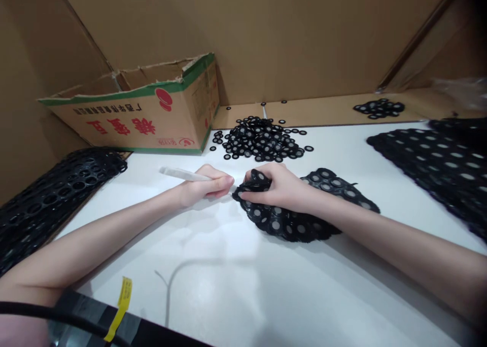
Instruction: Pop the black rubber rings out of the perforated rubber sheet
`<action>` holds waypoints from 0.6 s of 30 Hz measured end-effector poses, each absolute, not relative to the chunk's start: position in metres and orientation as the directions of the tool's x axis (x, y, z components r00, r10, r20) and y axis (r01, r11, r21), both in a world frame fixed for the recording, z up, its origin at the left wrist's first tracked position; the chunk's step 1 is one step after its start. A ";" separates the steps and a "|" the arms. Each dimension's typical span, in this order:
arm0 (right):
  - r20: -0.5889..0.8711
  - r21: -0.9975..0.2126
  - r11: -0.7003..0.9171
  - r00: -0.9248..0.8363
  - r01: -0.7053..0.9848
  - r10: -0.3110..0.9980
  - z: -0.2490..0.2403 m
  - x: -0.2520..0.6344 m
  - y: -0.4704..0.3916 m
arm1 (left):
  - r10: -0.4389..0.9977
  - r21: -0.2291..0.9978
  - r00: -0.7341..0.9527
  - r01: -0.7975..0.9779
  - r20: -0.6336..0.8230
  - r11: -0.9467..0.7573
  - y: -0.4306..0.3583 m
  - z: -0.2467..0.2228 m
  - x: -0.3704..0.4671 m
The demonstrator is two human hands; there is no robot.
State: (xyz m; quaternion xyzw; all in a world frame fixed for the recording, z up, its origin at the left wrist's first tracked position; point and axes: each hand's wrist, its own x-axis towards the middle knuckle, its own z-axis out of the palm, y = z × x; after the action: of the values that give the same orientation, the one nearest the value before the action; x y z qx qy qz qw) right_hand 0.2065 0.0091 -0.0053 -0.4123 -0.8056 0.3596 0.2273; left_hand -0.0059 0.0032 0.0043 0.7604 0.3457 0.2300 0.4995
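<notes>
In the head view, at the centre of the frame, the left hand (211,180) has its fingers closed around a white pen-like tool (182,173), whose rear end points to the left and whose tip reaches the edge of a black sheet (274,226). Just beside it, right of centre, the right hand (283,184) pinches that same sheet, gathering its near corner up between thumb and fingers. The sheet, dotted with pale round spots, spreads under and behind the right hand on a white tabletop (198,291). At upper centre lies a heap of small black rings (262,139), with a smaller cluster (380,107) at the upper right. An open cardboard carton (133,118) with red printing stands at upper left. Black perforated sheets (57,189) lie along the left edge, and spotted black sheets (437,159) fill the right. A yellow tag (120,301) wraps a black cable (57,314) at lower left.
</notes>
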 end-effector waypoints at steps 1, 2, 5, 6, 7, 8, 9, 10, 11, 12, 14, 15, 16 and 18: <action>0.072 -0.765 0.403 -0.556 0.502 0.828 -0.005 0.206 0.009 | 0.749 0.921 0.662 0.298 -0.011 -0.251 0.004 0.005 -0.006; 0.073 -0.763 0.406 -0.557 0.503 0.827 -0.005 0.206 0.009 | 0.739 0.923 0.673 0.299 -0.023 -0.243 0.004 0.006 -0.006; 0.078 -0.751 0.423 -0.568 0.507 0.819 -0.004 0.206 0.008 | 0.707 0.928 0.705 0.298 -0.055 -0.225 0.003 0.007 -0.005; 0.079 -0.746 0.429 -0.573 0.508 0.816 -0.004 0.206 0.008 | 0.703 0.929 0.708 0.301 -0.065 -0.217 0.002 0.007 -0.004; 0.082 -0.743 0.434 -0.575 0.509 0.814 -0.004 0.206 0.008 | 0.704 0.929 0.706 0.305 -0.074 -0.208 0.002 0.006 -0.004; 0.083 -0.741 0.435 -0.573 0.511 0.815 -0.005 0.206 0.008 | 0.711 0.932 0.699 0.304 -0.077 -0.198 0.002 0.005 -0.004; 0.084 -0.742 0.430 -0.565 0.515 0.821 -0.005 0.206 0.008 | 0.719 0.936 0.691 0.298 -0.077 -0.186 0.004 0.004 -0.005; 0.082 -0.742 0.423 -0.556 0.520 0.827 -0.005 0.207 0.007 | 0.726 0.942 0.683 0.287 -0.075 -0.173 0.005 0.002 -0.006; 0.078 -0.741 0.414 -0.545 0.528 0.835 -0.005 0.207 0.007 | 0.736 0.950 0.674 0.268 -0.066 -0.161 0.008 0.001 -0.008; 0.073 -0.739 0.405 -0.533 0.539 0.843 -0.006 0.207 0.007 | 0.749 0.957 0.661 0.246 -0.051 -0.152 0.010 0.000 -0.011; 0.066 -0.730 0.392 -0.513 0.560 0.856 -0.006 0.207 0.007 | 0.792 0.961 0.610 0.226 -0.013 -0.158 0.014 0.002 -0.021; 0.066 -0.725 0.390 -0.507 0.568 0.860 -0.006 0.206 0.007 | 0.822 0.954 0.570 0.242 0.009 -0.178 0.014 0.004 -0.027; 0.069 -0.721 0.390 -0.501 0.573 0.863 -0.006 0.206 0.007 | 0.853 0.934 0.521 0.288 0.032 -0.211 0.012 0.008 -0.035; 0.077 -0.714 0.395 -0.495 0.579 0.865 -0.005 0.206 0.007 | 0.903 0.830 0.421 0.470 0.088 -0.300 0.005 0.017 -0.054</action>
State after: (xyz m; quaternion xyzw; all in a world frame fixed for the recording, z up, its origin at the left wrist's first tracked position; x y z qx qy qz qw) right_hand 0.2062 0.0073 -0.0053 -0.4490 -0.8040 0.3179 0.2255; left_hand -0.0542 0.0049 0.0173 0.7537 0.4553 0.2865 0.3775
